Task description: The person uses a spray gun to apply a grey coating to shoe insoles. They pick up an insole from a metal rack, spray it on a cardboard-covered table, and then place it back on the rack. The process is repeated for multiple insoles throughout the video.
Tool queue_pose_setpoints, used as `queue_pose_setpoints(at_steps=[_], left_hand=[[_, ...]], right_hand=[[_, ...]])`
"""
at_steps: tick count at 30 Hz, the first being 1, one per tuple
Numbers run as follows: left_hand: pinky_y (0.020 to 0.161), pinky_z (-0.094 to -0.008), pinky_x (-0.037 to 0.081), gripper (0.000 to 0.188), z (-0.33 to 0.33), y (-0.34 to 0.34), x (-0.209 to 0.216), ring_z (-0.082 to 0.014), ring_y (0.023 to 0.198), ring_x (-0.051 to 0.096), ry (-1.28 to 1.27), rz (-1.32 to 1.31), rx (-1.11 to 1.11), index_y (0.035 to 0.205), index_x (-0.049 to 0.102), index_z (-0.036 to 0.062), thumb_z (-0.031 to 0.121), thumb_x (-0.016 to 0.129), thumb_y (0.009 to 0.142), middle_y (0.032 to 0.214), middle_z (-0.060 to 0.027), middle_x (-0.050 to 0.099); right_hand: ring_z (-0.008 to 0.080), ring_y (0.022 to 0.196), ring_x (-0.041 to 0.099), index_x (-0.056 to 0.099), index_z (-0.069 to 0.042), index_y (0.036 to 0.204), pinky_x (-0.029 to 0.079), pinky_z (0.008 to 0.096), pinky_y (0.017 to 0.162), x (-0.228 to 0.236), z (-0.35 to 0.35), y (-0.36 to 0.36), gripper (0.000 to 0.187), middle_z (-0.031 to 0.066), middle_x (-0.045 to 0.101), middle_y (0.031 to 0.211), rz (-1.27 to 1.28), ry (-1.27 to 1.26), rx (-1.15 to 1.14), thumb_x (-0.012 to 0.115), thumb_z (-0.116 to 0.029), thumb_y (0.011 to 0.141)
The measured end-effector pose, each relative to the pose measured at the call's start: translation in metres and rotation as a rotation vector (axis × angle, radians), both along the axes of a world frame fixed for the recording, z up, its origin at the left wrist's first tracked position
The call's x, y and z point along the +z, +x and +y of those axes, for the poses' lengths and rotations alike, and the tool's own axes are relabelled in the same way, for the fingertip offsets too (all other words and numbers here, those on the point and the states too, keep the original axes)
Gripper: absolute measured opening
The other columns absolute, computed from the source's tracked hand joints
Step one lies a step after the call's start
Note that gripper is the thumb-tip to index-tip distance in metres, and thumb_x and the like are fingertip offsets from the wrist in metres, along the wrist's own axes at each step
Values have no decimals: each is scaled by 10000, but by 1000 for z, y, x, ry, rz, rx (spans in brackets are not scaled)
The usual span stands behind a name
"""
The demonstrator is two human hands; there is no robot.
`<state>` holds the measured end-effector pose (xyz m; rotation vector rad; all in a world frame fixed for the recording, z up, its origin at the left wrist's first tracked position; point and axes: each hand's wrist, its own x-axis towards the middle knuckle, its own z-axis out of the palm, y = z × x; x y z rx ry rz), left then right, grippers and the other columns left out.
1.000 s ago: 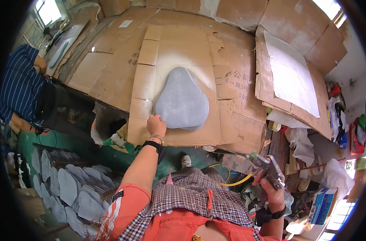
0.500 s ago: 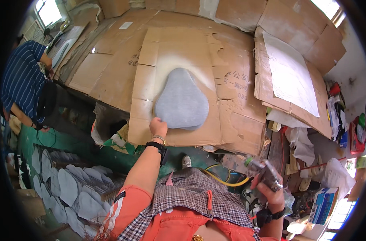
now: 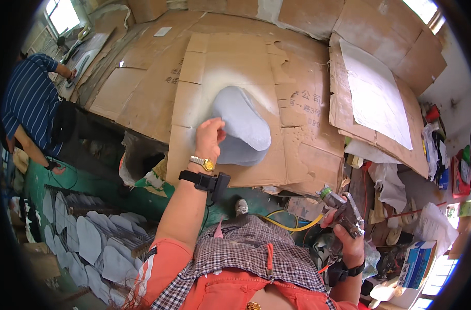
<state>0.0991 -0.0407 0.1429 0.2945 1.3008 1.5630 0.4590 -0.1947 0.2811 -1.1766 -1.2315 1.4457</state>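
Observation:
A rounded, pear-shaped grey pad (image 3: 241, 114) lies on a cardboard sheet (image 3: 194, 82) in front of me. My left hand (image 3: 208, 138) pinches its left edge, and that side is raised and folded over toward the right. Under it shows a second grey layer (image 3: 240, 152), flat on the cardboard. My right hand (image 3: 349, 243) is wrapped round a metal spray gun (image 3: 344, 213) with a green part at its top. The gun is held off to the right, apart from the pad. A yellow hose (image 3: 292, 227) runs near the gun.
More cardboard covers the table (image 3: 308, 67). A white sheet (image 3: 375, 98) lies on cardboard at the right. On the lower left, a rack holds several grey pads (image 3: 89, 240). A co-worker in a striped shirt (image 3: 31, 103) stands at the left. A blue box (image 3: 416, 263) sits lower right.
My left hand has moved up along the pad's left side, lifting its upper layer and folding it rightward. The spray gun has shifted only slightly. The co-worker's arm has reached farther out.

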Motion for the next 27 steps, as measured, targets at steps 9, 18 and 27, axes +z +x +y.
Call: queue_pose_setpoints(at_steps=[9,18,27], left_hand=[[780,-328,502,161,-44,-59,102,-170,844,622,423,-289,120,964,622,34,63,598,807,891,-44,653],[893,-394,447,254,-134,-134,95,-211,988,581,526,-203,282,1077,569,-2,46,555,828,1051,-87,632],[857,-385,508,260,-169,-149,73,-224,996,600,504,-284,333,1083,552,12,20,537,823,1067,-98,622]], right_hand=[[170,728,601,414,12,1318,483,293,680,4,-6,3,682,100,616,827,0,-106,166,738,-166,745],[147,705,584,408,17,1328,472,273,673,26,-28,14,689,90,607,812,-141,-75,-10,729,-171,748],[158,725,593,381,15,1351,470,286,679,11,-27,-32,676,90,613,821,-51,-7,120,694,-159,778]])
